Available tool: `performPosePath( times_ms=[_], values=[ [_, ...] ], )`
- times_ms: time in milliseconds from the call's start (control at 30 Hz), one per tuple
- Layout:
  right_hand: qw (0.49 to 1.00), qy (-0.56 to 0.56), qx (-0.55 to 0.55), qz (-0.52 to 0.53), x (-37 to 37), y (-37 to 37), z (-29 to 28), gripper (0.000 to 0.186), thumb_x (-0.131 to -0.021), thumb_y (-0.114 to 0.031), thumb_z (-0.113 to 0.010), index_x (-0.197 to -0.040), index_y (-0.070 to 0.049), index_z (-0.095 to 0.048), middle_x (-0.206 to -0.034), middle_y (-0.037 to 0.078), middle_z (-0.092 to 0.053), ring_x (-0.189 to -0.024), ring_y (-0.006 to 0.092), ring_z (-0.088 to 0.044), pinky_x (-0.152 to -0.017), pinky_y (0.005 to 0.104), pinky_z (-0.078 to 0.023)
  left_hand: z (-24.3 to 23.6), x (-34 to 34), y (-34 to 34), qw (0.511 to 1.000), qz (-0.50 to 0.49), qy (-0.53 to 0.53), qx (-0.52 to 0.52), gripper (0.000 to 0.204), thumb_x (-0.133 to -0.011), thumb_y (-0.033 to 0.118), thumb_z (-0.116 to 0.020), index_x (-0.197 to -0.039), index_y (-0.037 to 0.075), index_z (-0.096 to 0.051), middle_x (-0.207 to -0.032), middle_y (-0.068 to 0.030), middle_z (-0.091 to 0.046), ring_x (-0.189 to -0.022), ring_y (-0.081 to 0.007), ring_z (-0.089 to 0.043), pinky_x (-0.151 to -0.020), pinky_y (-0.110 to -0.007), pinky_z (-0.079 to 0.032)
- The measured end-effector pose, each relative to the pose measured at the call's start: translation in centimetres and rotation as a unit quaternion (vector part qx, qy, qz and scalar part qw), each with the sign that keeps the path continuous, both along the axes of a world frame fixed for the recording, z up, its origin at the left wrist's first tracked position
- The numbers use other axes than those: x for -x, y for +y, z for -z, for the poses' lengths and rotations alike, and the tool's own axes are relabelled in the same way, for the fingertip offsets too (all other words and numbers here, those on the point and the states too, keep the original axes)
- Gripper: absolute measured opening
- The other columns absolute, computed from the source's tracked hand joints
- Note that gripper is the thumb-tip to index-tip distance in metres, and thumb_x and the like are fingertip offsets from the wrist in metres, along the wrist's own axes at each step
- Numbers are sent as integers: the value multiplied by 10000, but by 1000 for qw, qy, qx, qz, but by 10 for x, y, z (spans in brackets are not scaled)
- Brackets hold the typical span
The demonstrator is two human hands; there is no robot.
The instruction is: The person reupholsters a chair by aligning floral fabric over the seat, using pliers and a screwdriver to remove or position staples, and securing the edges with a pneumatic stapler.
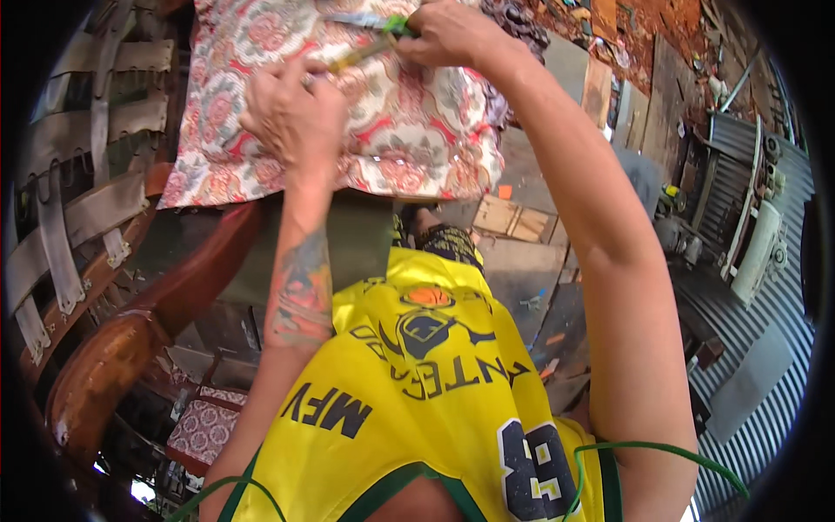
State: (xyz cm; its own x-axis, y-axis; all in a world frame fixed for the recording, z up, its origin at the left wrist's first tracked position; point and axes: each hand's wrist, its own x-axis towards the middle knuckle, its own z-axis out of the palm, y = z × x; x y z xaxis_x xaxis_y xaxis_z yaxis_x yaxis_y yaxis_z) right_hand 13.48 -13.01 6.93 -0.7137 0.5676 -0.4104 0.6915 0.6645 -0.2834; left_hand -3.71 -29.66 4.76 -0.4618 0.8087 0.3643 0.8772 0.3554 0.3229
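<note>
A floral fabric [409, 122] in cream, red and grey lies spread in front of me. My left hand [296, 113] rests on it, fingers bent over the near end of a narrow yellow strip [358, 56] that looks like a measuring tape. At the upper right, my right hand [448, 33] grips a pair of scissors [355, 19] by their green handles. The blades point left, above the fabric. The strip's other end runs up to the right hand, where the fingers hide it.
A wooden chair frame [113, 374] with woven straps [96, 204] stands at the left. A patterned seat [204, 426] shows lower left. Wooden boards [513, 217] cover part of the floor. Corrugated metal sheeting [765, 348] and a pale cylinder [757, 252] are at the right.
</note>
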Motion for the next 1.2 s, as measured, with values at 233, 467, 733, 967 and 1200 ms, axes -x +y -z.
performPosePath(
  times_ms=[233,467,733,967,1200],
  values=[
    [791,240,295,479,-120,-111,-34,458,-992,-407,-687,-780,-6,-616,-808,162,-719,-710,217,-714,-623,412,-570,60,35,51,999,34,16,21,292,-877,253,-597,-1110,244,-773,-1151,-74,-647,-1166,-284,-563,-1039,-488,-338],
    [306,378,642,593,-138,-279,-33,303,-1032,-224,-661,-861,18,-597,-969,261,-736,-799,372,-767,-730,511,-667,25,-30,-16,923,344,-113,-128,145,-845,79,-763,-987,98,-739,-916,-65,-709,-903,-283,-677,-869,-395,-484],
    [238,331,677,613,-125,-285,-21,314,-1021,-211,-668,-830,26,-589,-912,278,-731,-735,363,-768,-655,464,-675,9,-72,-85,892,406,-162,116,163,-867,66,-760,-1026,103,-757,-988,-47,-693,-916,-256,-630,-803,-393,-463],
    [277,300,676,614,-125,-277,-24,336,-1001,-228,-705,-852,47,-583,-905,266,-726,-713,331,-767,-596,406,-663,14,-70,-88,892,407,-164,109,175,-867,79,-764,-1040,108,-765,-972,-42,-684,-892,-258,-619,-806,-397,-455],
    [285,280,665,631,-121,-271,-31,354,-1005,-243,-700,-837,46,-583,-890,256,-724,-687,322,-760,-582,398,-657,16,-70,-88,895,399,-166,111,176,-867,93,-769,-1040,125,-776,-966,-21,-681,-891,-239,-620,-802,-391,-451]
  ],
)
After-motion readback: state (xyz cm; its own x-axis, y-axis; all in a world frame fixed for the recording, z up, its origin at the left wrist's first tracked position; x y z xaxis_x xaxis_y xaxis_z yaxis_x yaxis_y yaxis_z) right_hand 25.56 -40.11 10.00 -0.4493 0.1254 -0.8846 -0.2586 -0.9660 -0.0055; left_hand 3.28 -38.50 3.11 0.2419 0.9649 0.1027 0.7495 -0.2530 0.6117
